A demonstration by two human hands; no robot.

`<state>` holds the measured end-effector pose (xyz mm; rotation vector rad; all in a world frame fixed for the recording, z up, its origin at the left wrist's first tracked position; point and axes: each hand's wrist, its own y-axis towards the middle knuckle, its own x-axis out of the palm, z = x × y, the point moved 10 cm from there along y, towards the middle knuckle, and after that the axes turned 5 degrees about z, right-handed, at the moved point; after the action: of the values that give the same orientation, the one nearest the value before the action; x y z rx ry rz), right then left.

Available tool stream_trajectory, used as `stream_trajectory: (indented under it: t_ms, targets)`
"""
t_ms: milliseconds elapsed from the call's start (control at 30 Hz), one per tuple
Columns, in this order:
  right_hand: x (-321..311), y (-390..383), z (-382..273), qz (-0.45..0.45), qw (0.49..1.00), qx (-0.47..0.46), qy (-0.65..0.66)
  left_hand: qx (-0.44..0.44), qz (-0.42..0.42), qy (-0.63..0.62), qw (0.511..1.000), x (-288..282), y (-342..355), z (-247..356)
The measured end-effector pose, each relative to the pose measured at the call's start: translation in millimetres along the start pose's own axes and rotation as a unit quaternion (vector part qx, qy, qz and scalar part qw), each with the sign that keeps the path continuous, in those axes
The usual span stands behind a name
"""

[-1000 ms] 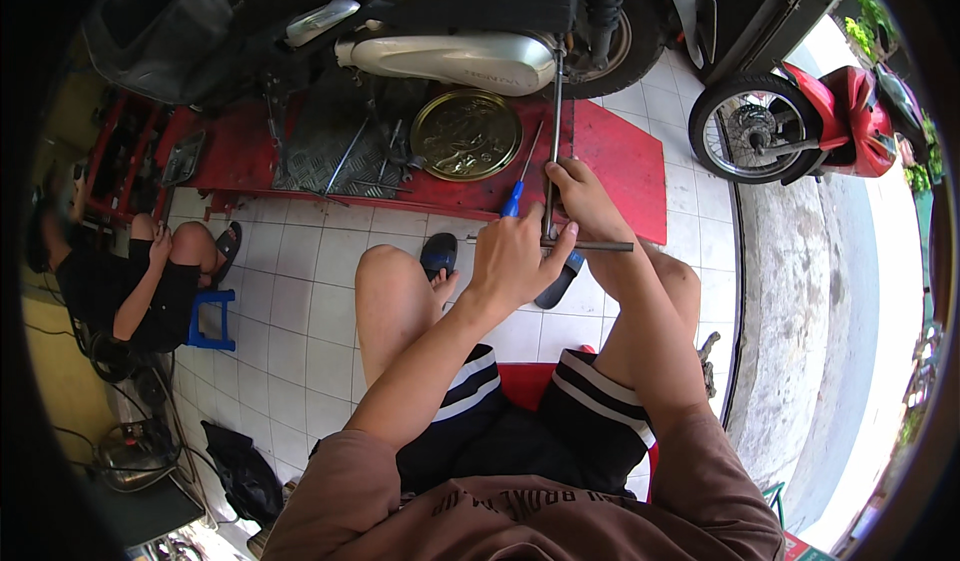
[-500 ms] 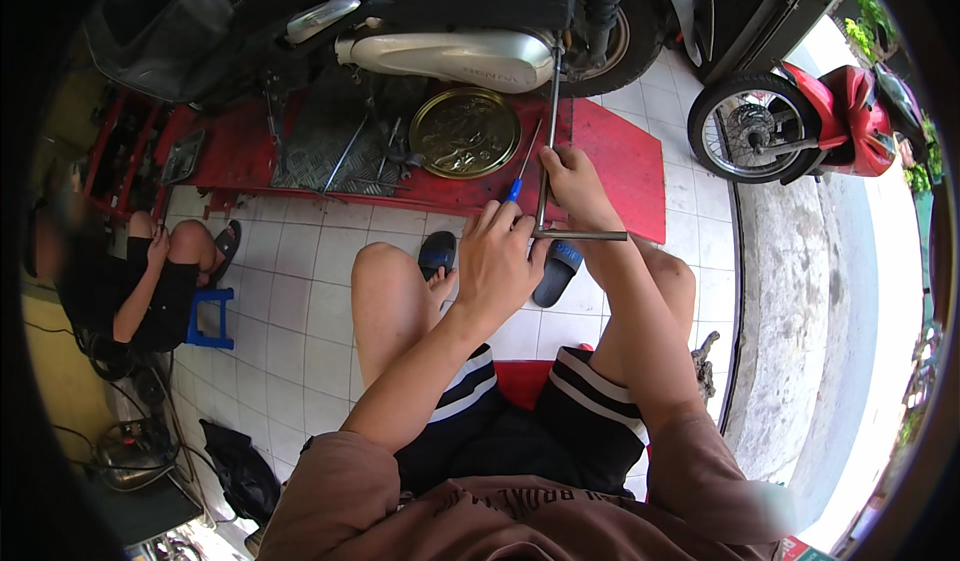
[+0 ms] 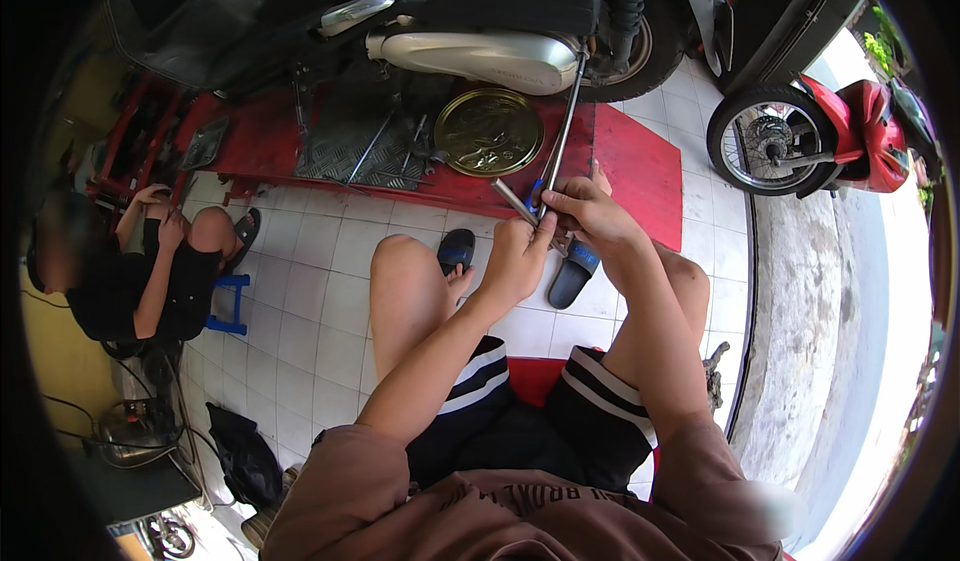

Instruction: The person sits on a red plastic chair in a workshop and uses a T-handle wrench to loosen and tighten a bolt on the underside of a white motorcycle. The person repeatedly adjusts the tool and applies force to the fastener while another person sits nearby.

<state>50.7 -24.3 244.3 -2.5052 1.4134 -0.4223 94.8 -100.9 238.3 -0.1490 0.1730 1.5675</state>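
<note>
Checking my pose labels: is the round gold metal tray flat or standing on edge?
Flat: the tray rests on the flat red platform, its embossed face and rim showing nearly round.

We've swung the wrench's crossbar (image 3: pixel 512 198) from pointing right to up-left, and our right hand (image 3: pixel 597 216) has come down the metal shaft (image 3: pixel 570 111), close beside our left hand (image 3: pixel 516 261).

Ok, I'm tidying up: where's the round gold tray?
The round gold tray is upper middle in the head view, on the red bench, left of the long metal bar.
</note>
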Motion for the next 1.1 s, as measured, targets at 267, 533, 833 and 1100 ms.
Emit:
stream_trajectory:
  t_ms: [267, 533, 833, 1100]
  targets:
    - [18.0, 23.8, 6.7, -0.073, 0.992, -0.024, 0.100, -0.155, -0.049, -0.517, 0.841, -6.7, -6.1, -2.6]
    - [23.6, 25.8, 28.2, -0.077, 0.984, -0.039, 0.158, -0.241, -0.053, -0.451, 0.857, 11.9, -18.4, -27.1]
    - [12.4, 6.3, 0.9, -0.116, 0.954, -0.111, 0.254, 0.059, 0.240, 0.462, 0.851, -68.1, -54.9, 70.5]
    - [-5.0, -13.1, -1.7, -0.109, 0.945, -0.121, 0.283, 0.097, 0.147, 0.656, 0.734, -43.8, -25.4, 121.1]
